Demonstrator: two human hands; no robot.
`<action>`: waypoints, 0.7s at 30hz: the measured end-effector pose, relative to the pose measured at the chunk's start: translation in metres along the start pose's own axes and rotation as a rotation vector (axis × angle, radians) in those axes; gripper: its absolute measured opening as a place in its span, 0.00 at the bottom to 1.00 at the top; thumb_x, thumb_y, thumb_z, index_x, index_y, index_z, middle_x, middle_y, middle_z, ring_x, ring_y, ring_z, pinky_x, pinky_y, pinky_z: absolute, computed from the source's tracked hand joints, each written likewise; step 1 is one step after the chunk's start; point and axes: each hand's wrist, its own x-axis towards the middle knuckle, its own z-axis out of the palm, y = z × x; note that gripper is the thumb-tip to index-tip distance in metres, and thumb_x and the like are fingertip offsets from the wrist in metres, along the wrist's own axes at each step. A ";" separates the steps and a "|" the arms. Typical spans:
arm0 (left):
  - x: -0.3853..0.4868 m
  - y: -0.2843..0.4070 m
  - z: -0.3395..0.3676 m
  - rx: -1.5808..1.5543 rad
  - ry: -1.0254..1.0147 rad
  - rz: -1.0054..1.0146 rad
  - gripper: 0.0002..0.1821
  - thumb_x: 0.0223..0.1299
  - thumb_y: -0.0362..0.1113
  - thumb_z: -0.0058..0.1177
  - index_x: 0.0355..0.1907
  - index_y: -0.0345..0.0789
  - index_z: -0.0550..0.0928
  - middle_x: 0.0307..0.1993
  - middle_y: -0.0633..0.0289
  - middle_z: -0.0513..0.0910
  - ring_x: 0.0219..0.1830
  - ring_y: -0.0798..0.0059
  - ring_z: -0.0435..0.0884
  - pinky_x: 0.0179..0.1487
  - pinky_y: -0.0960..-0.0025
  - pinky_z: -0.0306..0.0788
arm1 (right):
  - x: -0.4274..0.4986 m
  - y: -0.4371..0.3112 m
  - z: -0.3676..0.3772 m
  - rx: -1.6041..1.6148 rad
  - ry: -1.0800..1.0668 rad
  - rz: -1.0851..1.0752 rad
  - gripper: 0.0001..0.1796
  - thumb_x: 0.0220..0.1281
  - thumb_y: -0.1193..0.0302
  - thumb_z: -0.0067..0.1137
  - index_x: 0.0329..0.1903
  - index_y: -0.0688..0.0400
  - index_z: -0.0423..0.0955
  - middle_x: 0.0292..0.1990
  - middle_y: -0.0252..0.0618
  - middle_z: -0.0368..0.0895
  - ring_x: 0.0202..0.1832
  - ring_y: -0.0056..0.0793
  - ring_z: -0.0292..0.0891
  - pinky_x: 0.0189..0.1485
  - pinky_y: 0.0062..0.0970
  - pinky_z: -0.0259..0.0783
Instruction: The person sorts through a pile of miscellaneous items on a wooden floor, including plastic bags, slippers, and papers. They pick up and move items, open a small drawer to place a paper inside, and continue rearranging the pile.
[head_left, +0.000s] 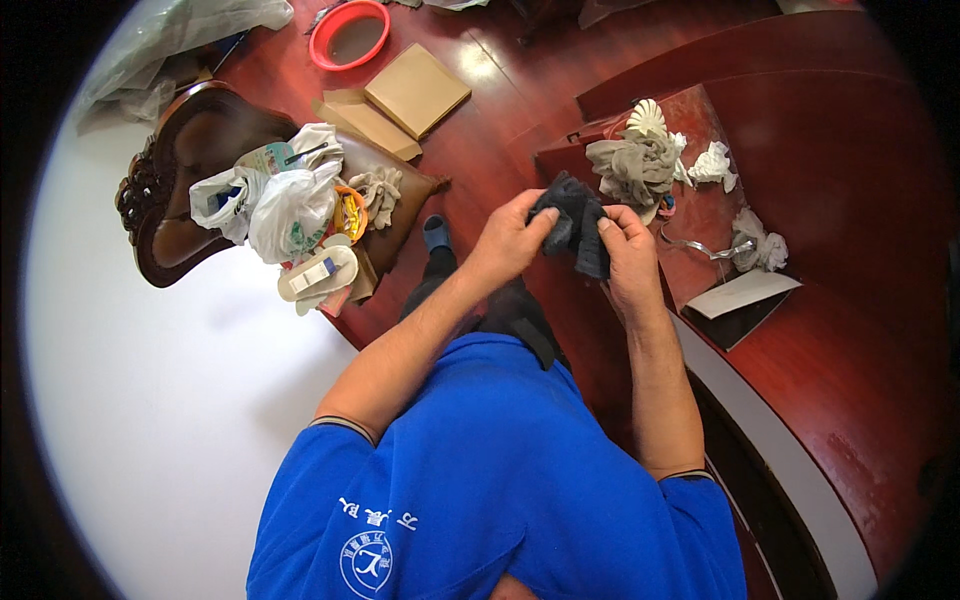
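Note:
A crumpled dark cloth (576, 221) is stretched between my two hands, a little above the picture's middle. My left hand (517, 229) pinches its left side with thumb and fingers. On the right side, my right hand (628, 244) grips the folded edge. Just beyond the cloth, a bunched grey-brown cloth (637, 169) lies on a red wooden surface (694, 225), with a white shell-shaped object (646, 118) behind it. Crumpled white tissues (712, 166) lie to the right of that bunch.
A carved wooden chair (202, 142) at the left carries white plastic bags (292, 214), an orange container (351, 214) and cloths. Cardboard pieces (416, 90) and a red basin (349, 34) with dark liquid stand on the floor ahead. A shiny strip (701, 247) and a flat light panel (742, 292) lie at the right.

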 end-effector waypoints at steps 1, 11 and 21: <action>0.003 -0.006 -0.006 -0.083 -0.011 -0.010 0.17 0.77 0.38 0.55 0.58 0.27 0.81 0.43 0.64 0.86 0.45 0.80 0.82 0.52 0.71 0.78 | 0.000 0.000 -0.003 -0.010 -0.004 -0.004 0.09 0.80 0.70 0.52 0.51 0.61 0.78 0.39 0.27 0.82 0.37 0.12 0.76 0.41 0.18 0.76; -0.009 0.008 0.007 0.011 -0.046 0.070 0.19 0.83 0.40 0.48 0.63 0.28 0.80 0.41 0.65 0.86 0.42 0.81 0.80 0.49 0.72 0.77 | -0.013 -0.009 0.016 -0.517 -0.015 -0.231 0.26 0.70 0.68 0.63 0.65 0.67 0.73 0.54 0.39 0.83 0.55 0.27 0.79 0.60 0.30 0.76; -0.002 -0.006 -0.012 -0.108 0.057 -0.022 0.19 0.84 0.43 0.46 0.55 0.29 0.82 0.42 0.67 0.85 0.43 0.82 0.79 0.52 0.74 0.74 | -0.003 0.008 -0.025 0.193 0.070 -0.011 0.13 0.73 0.77 0.52 0.55 0.66 0.78 0.45 0.36 0.86 0.41 0.19 0.82 0.48 0.23 0.79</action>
